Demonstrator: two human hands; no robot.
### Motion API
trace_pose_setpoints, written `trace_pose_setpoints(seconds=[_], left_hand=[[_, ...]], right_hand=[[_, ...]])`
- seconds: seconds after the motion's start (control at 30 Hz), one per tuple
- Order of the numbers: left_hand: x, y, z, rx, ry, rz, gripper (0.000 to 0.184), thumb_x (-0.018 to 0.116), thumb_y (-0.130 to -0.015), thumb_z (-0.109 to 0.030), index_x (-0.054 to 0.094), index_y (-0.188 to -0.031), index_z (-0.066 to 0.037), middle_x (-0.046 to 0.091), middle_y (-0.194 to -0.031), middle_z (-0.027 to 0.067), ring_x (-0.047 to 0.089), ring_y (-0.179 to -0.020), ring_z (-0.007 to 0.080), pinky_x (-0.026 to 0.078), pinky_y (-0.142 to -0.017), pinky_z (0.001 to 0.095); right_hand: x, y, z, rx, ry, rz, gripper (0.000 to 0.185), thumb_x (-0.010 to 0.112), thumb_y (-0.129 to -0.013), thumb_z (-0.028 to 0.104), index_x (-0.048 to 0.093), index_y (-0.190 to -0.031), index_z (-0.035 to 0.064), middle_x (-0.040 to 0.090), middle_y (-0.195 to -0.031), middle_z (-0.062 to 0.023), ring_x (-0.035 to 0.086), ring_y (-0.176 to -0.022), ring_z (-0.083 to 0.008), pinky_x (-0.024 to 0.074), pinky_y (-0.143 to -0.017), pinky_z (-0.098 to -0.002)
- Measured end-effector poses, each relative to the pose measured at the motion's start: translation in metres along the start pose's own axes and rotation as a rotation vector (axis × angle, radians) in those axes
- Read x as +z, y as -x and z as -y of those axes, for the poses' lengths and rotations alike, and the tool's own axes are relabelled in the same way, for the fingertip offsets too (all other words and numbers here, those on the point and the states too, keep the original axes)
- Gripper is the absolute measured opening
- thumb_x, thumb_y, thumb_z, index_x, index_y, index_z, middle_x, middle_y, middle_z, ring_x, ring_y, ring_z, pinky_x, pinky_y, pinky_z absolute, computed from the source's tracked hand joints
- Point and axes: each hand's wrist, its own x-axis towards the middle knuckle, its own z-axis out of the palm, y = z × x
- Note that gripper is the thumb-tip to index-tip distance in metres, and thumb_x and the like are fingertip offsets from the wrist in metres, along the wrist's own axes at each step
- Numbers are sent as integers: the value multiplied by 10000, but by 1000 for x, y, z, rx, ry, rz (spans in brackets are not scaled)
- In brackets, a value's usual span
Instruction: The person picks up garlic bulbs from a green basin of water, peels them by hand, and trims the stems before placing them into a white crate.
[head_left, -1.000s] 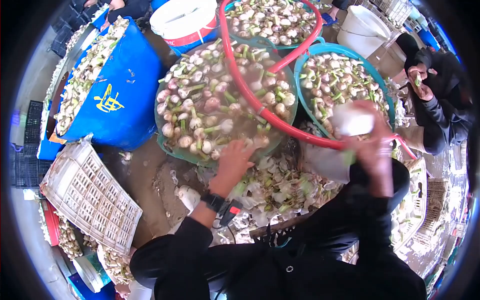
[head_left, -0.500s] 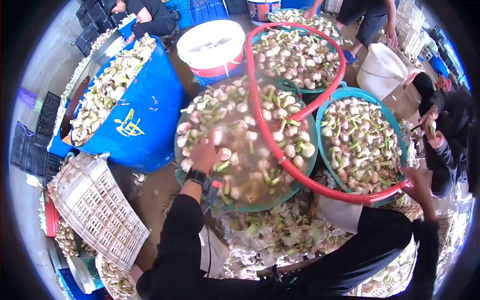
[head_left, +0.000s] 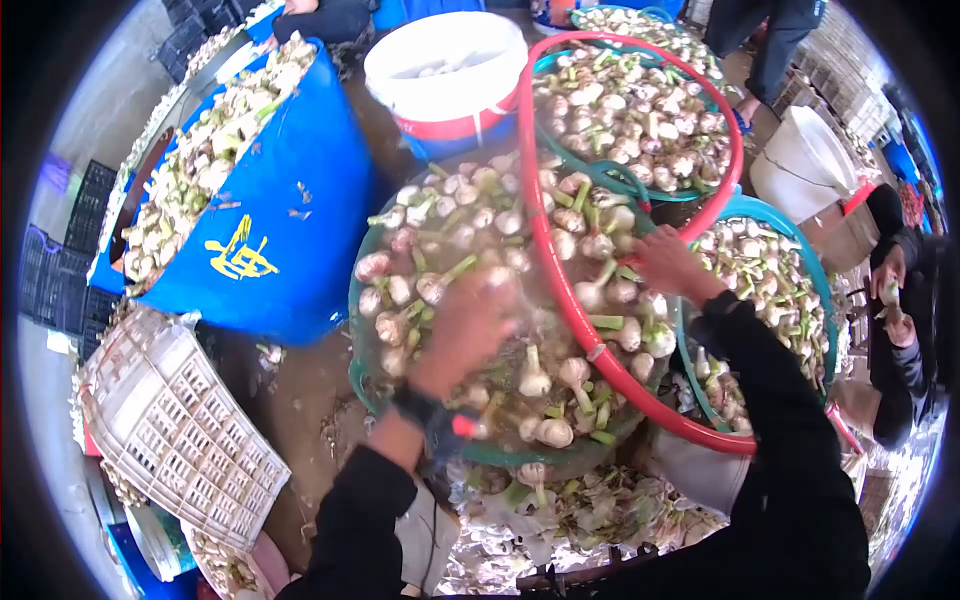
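Note:
Garlic bulbs (head_left: 535, 372) with green stems float in cloudy water in the green tub (head_left: 362, 385) before me. My left hand (head_left: 465, 335), with a dark watch on its wrist, is over the middle of this tub among the bulbs; its fingers are smeared by motion. Near the tub's right side, my right hand (head_left: 668, 265) is closed around the end of a red hose (head_left: 548, 255). The hose loops up over the tub behind and back down across the front one. My fingers partly hide its end.
A blue barrel (head_left: 290, 230) heaped with garlic stands left, above a tilted white crate (head_left: 185, 430). Behind is a white bucket (head_left: 445, 60). More garlic fills a teal tub (head_left: 815, 270) at right. Garlic peelings (head_left: 610, 510) lie in front. A co-worker's hands (head_left: 893, 295) hold something at far right.
My right hand has moved left from the hose at the far right to its end over the tub. The left hand has shifted slightly right and is blurred. The view has shifted.

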Motion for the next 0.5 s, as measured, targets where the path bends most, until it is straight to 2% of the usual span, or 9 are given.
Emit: trace_pose_setpoints(seconds=[0.07,0.17,0.2,0.3,0.37,0.4,0.43,0.47,0.5], left_hand=[[15,-3,28,-187,4,-134,580,609,-701,-385,455,-1176,-89,436,-1175,226,429,-1073,385,338,-901,465],[38,-21,16,-357,34,196,777,609,-670,-503,355,-1243,-43,402,-1217,238,348,-1145,422,263,-960,499],[35,-26,3,-289,91,376,830,603,-666,-522,315,-1264,-24,381,-1238,243,331,-1154,437,245,-970,514],[76,-27,-8,-343,166,556,762,595,-701,-455,321,-1261,-17,371,-1251,238,350,-1154,407,253,-974,491],[72,-11,-3,-152,563,398,656,579,-730,-375,362,-1237,-19,390,-1245,225,389,-1145,353,292,-966,434],[57,3,-1,-50,406,304,552,586,-731,-302,414,-1186,-41,449,-1184,202,441,-1099,308,345,-926,365],[23,9,-4,-98,298,107,533,598,-720,-290,424,-1166,-54,466,-1146,188,456,-1072,309,361,-902,365],[-7,14,-1,-147,196,-92,515,611,-710,-278,435,-1145,-67,484,-1108,174,470,-1046,310,378,-878,364],[-36,16,17,-317,192,-104,588,597,-734,-308,372,-1213,-51,418,-1189,196,411,-1111,312,335,-921,365]], right_hand=[[-15,17,-6,-87,-37,118,243,470,-806,304,510,-947,110,492,-793,-100,485,-783,-269,357,-730,-397],[-55,37,2,-86,-97,373,244,429,-848,327,515,-954,125,499,-787,-96,493,-792,-281,376,-716,-404],[-49,40,5,-104,-106,376,244,429,-848,327,515,-954,125,499,-787,-96,493,-792,-281,376,-716,-404],[-34,29,-1,-51,-110,368,267,466,-818,324,540,-986,132,535,-847,-126,516,-825,-297,399,-706,-419],[-16,0,0,54,-43,450,257,507,-781,290,566,-984,144,538,-844,-139,518,-844,-295,412,-699,-434],[-13,-12,5,45,-132,342,224,553,-727,242,595,-920,137,541,-857,-141,517,-846,-301,425,-689,-435],[-5,-18,12,47,-145,344,224,553,-727,242,595,-920,137,541,-857,-141,517,-846,-301,425,-689,-435],[8,-24,18,86,-81,164,194,536,-738,228,583,-900,133,535,-864,-140,516,-840,-314,420,-683,-428],[19,-26,23,123,-10,-18,166,519,-749,215,572,-880,129,529,-871,-139,514,-834,-327,415,-677,-420]])
